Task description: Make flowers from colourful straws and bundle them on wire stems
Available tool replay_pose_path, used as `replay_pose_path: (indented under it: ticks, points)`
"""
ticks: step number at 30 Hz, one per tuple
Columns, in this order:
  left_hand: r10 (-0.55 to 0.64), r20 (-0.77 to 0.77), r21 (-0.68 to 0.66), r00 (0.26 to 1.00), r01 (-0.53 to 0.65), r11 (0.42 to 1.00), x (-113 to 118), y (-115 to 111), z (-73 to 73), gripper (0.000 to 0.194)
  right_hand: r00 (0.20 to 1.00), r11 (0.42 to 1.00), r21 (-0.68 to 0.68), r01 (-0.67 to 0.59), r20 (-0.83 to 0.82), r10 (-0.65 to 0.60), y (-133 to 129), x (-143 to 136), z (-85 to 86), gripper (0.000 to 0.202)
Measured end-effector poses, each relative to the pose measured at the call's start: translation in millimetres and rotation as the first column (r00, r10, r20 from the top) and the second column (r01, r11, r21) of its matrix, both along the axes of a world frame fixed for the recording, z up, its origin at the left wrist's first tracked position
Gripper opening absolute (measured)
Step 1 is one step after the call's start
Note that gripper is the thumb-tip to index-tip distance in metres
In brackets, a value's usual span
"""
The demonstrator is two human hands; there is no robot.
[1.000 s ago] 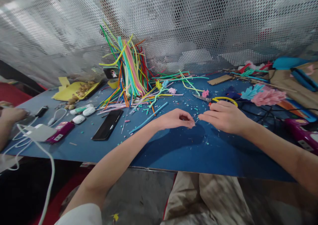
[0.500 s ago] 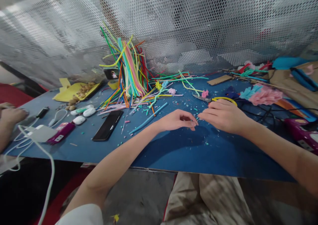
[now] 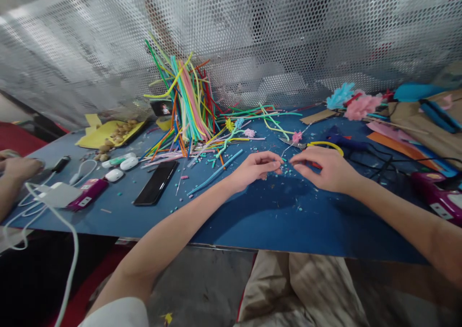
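My left hand [image 3: 258, 167] is closed, its fingertips pinching a thin pale stem [image 3: 288, 148] that slants up to the right. Toward the far end of that line are a fluffy blue pipe-cleaner flower [image 3: 340, 96] and a fluffy pink one [image 3: 363, 107]; I cannot see clearly how they join the stem. My right hand [image 3: 325, 167] is just to the right of the left, thumb and fingers apart, with nothing visible between them. Behind it lie yellow-handled scissors [image 3: 327, 146], partly covered by the hand. A small pink flower [image 3: 297, 136] rests by the blades.
A bundle of pipe cleaners [image 3: 189, 101] stands at the back. A black phone [image 3: 156, 182], a yellow tray [image 3: 97, 135] and white cables [image 3: 68, 221] are to the left. A dark blue glue gun [image 3: 342, 139] lies right. Another person's hand [image 3: 16, 168] is at far left.
The blue and pink flowers have moved up and left, away from the table's right part. My right hand's fingers have spread, and my left hand has shifted slightly left.
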State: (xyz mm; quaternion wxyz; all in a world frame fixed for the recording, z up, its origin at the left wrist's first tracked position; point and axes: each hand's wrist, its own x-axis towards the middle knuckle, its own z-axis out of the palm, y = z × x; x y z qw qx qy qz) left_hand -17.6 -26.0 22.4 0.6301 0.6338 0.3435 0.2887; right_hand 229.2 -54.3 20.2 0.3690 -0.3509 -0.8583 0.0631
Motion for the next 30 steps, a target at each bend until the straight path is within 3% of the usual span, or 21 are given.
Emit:
replay_pose_path:
  ticks: [2, 4, 9, 13, 17, 22, 28, 30]
  points:
    - [0.012, 0.007, -0.017, 1.0, -0.011, 1.0, 0, 0, -0.7, 0.041, 0.974, 0.977, -0.204, 0.066, -0.202, -0.108, 5, -3, -4.4, 0.027]
    - [0.009, -0.01, -0.017, 1.0, -0.01, 1.0, 0, 0, -0.8, 0.039, 0.903, 0.938, -0.346, 0.006, -0.401, -0.154, 9, -5, -7.0, 0.032]
    - [-0.081, -0.114, 0.067, 0.99, 0.089, 0.994, 2, -1, -2.0, 0.033, 0.729, 0.908, -0.399, -0.125, -0.658, -0.189, 13, -8, -7.6, 0.027]
    - [-0.092, -0.217, 0.22, 0.972, 0.14, 0.965, 2, -1, -3.4, 0.032, 0.704, 0.912, -0.396, -0.11, -0.678, -0.21, 13, -8, -9.1, 0.023]
    - [0.026, -0.325, 0.427, 0.945, 0.123, 0.896, 3, -4, -4.0, 0.033, 0.709, 0.914, -0.394, -0.101, -0.673, -0.211, 12, -9, -10.1, 0.022]
    - [0.122, -0.337, 0.583, 0.934, 0.105, 0.805, 8, -9, -3.2, 0.032, 0.72, 0.908, -0.4, -0.124, -0.666, -0.195, 7, -15, -9.5, 0.018]
    - [0.158, -0.402, 0.765, 0.902, 0.236, 0.599, 7, -11, -2.6, 0.034, 0.734, 0.901, -0.42, -0.114, -0.646, -0.208, 3, -16, -6.0, 0.018]
    - [0.139, -0.418, 0.779, 0.898, 0.276, 0.563, 6, -10, -2.8, 0.033, 0.722, 0.884, -0.444, -0.149, -0.66, -0.21, 4, -16, -5.7, 0.02]
